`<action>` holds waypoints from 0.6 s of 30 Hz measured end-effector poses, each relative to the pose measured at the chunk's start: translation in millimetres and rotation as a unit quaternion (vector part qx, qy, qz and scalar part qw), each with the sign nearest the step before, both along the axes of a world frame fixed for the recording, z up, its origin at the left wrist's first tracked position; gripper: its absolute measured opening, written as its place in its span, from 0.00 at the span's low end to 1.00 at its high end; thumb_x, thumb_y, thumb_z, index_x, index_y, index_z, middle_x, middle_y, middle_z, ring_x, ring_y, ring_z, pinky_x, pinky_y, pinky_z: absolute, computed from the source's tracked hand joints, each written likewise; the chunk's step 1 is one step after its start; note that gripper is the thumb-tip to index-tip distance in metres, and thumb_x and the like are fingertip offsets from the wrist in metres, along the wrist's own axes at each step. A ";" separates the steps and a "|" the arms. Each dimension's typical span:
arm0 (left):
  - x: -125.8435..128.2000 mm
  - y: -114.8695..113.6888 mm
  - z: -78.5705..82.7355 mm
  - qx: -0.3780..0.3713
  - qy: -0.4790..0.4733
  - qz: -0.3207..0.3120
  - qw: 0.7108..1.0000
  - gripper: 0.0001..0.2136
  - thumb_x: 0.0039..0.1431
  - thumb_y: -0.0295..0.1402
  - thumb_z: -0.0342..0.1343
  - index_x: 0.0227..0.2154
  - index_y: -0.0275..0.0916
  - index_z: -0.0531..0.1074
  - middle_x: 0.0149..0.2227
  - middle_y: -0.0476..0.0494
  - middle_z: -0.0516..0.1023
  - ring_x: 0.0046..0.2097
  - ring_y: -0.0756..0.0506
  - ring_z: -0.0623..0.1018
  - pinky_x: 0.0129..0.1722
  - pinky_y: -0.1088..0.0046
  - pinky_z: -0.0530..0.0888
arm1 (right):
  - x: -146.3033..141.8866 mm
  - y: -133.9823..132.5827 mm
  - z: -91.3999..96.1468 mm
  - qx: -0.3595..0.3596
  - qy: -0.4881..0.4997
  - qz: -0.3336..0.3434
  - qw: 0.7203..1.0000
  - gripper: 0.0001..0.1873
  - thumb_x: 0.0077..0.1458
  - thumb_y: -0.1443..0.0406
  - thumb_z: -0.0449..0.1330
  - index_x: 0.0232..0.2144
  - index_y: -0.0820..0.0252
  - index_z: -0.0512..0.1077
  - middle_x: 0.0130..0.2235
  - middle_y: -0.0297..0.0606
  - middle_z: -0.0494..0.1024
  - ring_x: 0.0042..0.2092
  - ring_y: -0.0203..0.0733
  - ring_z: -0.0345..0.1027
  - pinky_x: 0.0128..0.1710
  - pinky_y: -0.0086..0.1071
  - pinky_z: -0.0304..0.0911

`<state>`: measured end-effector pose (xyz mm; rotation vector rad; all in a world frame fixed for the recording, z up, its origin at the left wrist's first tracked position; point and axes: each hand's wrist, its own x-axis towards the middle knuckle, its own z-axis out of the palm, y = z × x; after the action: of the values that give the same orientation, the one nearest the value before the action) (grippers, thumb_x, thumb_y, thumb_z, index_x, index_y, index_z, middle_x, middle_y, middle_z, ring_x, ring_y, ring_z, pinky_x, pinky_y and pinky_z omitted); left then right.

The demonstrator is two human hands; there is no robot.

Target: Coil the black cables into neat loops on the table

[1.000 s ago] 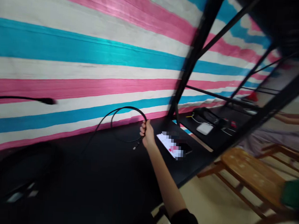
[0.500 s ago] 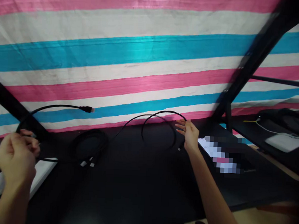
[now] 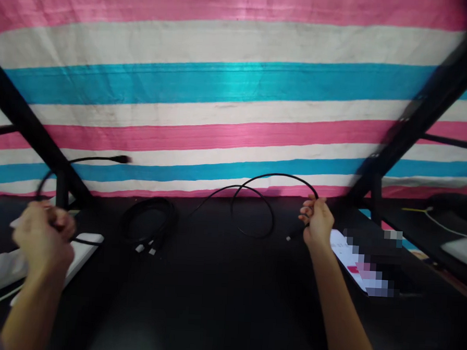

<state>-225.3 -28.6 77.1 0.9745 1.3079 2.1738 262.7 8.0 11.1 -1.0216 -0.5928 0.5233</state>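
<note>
My left hand [image 3: 46, 235] is closed around a black cable, slightly blurred. From its top the cable arcs up and right, ending in a black plug [image 3: 120, 159] in the air. My right hand [image 3: 317, 221] has its fingers curled on another stretch of black cable [image 3: 276, 174], which loops over the table. Just left of that hand, a small plug [image 3: 291, 236] points down and left. Between my hands lies a coiled black cable [image 3: 126, 227], its light metal connectors [image 3: 151, 251] toward me. Whether these stretches are one cable, I cannot tell.
A phone [image 3: 350, 262], partly pixelated, lies on the black table [image 3: 211, 299] beside my right forearm. White flat items [image 3: 91, 240] are under and behind my left hand. Black slanted frame bars [image 3: 412, 111] stand at both sides, before a striped sheet [image 3: 230, 81].
The view has shifted, so most things sit further right. My right hand's fingers, spread before, are now curled in on the cable. The left hand's plug has swung slightly up relative to the coil.
</note>
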 end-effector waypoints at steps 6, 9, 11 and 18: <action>105.4 -6.8 -11.1 0.032 -0.011 -0.273 0.961 0.12 0.57 0.40 0.54 0.27 0.39 0.60 0.17 0.57 0.60 0.16 0.56 0.58 0.13 0.83 0.54 | -25.4 -7.3 10.8 0.120 -0.194 -0.087 0.970 0.21 0.56 0.49 0.52 0.29 0.62 0.67 0.24 0.30 0.69 0.19 0.27 0.60 0.18 0.23 0.57; 139.7 -7.4 -11.5 0.030 -0.022 -0.343 0.938 0.12 0.60 0.42 0.51 0.29 0.39 0.61 0.23 0.54 0.67 0.20 0.54 0.68 0.18 0.80 0.62 | -30.8 -8.1 30.7 0.175 -0.178 -0.084 0.965 0.22 0.55 0.47 0.52 0.28 0.60 0.65 0.25 0.30 0.66 0.21 0.28 0.61 0.20 0.25 0.59; 154.1 -5.5 -9.5 0.056 -0.037 -0.354 0.933 0.10 0.60 0.41 0.51 0.32 0.39 0.64 0.30 0.50 0.72 0.30 0.52 0.75 0.27 0.78 0.68 | -34.5 -7.2 49.0 0.194 -0.188 -0.070 0.960 0.23 0.53 0.45 0.53 0.27 0.60 0.65 0.26 0.30 0.66 0.23 0.29 0.61 0.21 0.26 0.60; 178.8 9.3 0.0 0.079 0.059 -0.390 0.915 0.14 0.60 0.35 0.53 0.49 0.43 0.66 0.59 0.42 0.66 0.61 0.44 0.63 0.60 0.63 0.58 | -59.7 -3.3 108.8 0.278 -0.212 -0.015 0.937 0.24 0.51 0.44 0.54 0.24 0.58 0.64 0.25 0.30 0.62 0.25 0.32 0.59 0.21 0.26 0.58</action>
<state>-46.5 -19.3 77.0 1.4073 0.6058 1.6139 203.0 4.7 119.9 -0.5936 -1.0381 0.0827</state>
